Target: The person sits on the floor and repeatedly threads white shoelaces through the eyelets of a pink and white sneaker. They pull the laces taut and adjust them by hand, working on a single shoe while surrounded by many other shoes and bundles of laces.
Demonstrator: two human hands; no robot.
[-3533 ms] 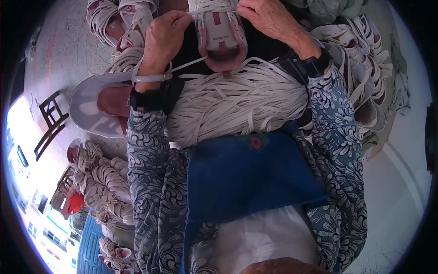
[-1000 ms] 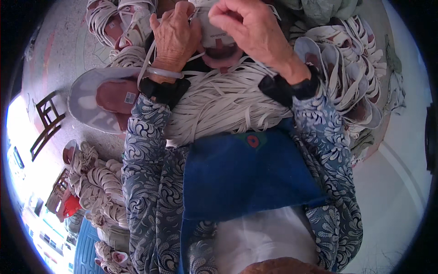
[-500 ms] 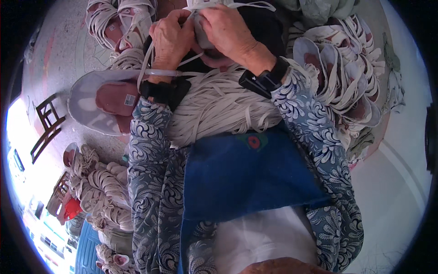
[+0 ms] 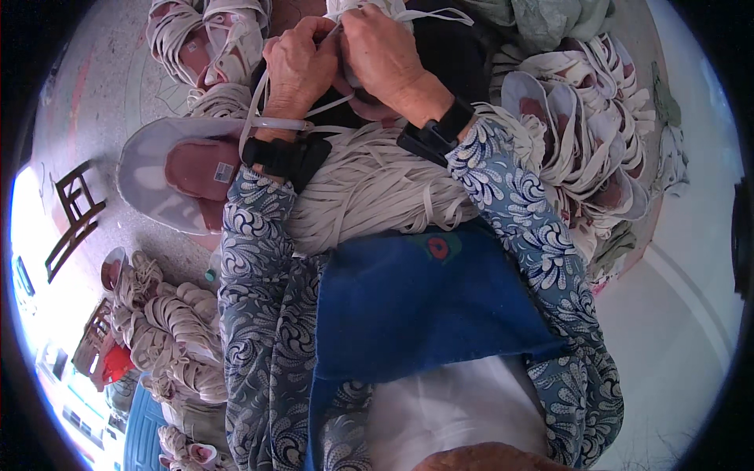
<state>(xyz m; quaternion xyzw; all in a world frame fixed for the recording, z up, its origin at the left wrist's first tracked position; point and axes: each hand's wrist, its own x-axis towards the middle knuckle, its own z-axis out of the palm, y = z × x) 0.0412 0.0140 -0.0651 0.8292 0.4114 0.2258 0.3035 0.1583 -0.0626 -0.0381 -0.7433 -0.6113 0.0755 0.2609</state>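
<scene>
At the top of the view, both hands work on a white and pink shoe upper (image 4: 371,108). My left hand (image 4: 300,69) is closed, thumb and fingers pinching a white shoelace (image 4: 255,102) that hangs past the wrist. Beside it, my right hand (image 4: 383,56) is closed over the upper, its fingertips meeting the left ones at the lace; what lies between them is partly hidden. Another lace end (image 4: 436,13) sticks out to the right. A large pile of loose laces (image 4: 385,184) covers my lap. Left of my left wrist lies a grey upper (image 4: 137,177) with a pink lining.
Stacks of laced uppers stand at the right (image 4: 581,125), at the far left (image 4: 208,47) and at the lower left (image 4: 177,322). A blue cloth (image 4: 424,306) lies over my lap. A small wooden frame (image 4: 75,212) stands on the floor, and a grey plastic bag (image 4: 558,20) sits at the far right.
My right hand and forearm have moved slightly left and down, closer to the left hand. The left hand has shifted very little, and the lace stays between the fingers.
</scene>
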